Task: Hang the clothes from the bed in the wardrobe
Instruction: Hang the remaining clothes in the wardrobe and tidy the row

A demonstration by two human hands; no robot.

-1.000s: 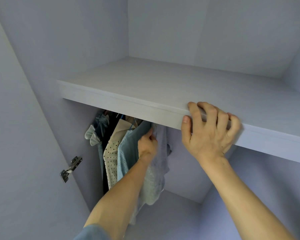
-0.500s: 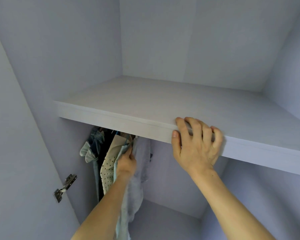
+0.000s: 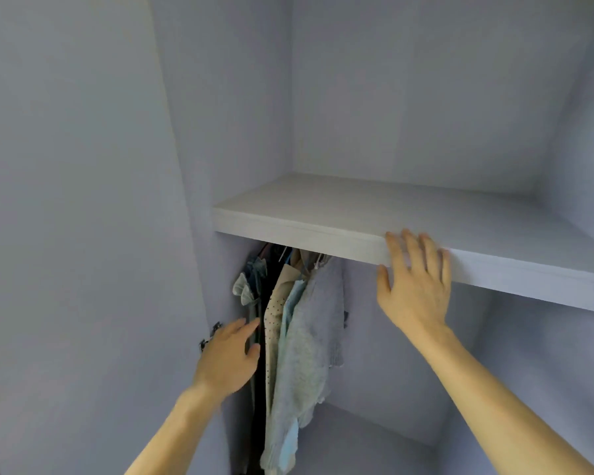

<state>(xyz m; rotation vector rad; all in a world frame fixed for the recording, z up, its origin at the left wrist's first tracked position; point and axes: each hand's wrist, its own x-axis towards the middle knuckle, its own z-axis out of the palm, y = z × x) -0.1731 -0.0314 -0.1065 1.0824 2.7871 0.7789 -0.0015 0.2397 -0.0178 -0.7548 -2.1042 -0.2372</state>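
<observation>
Resting on the front edge of the pale grey wooden wardrobe shelf [image 3: 323, 207], your right hand [image 3: 414, 286] lies flat, fingers straight and slightly spread. Your left hand [image 3: 228, 358] holds nothing, fingers relaxed, close at 9 o'clock of the cream dotted blouse [image 3: 273, 320]. The soft grey knitted top [image 3: 309, 337] hangs under the shelf at 3 o'clock of that blouse, a light blue garment [image 3: 294, 299] between them.

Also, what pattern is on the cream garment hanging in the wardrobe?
Small dark dots; the cream garment shows best in the head view.
</observation>
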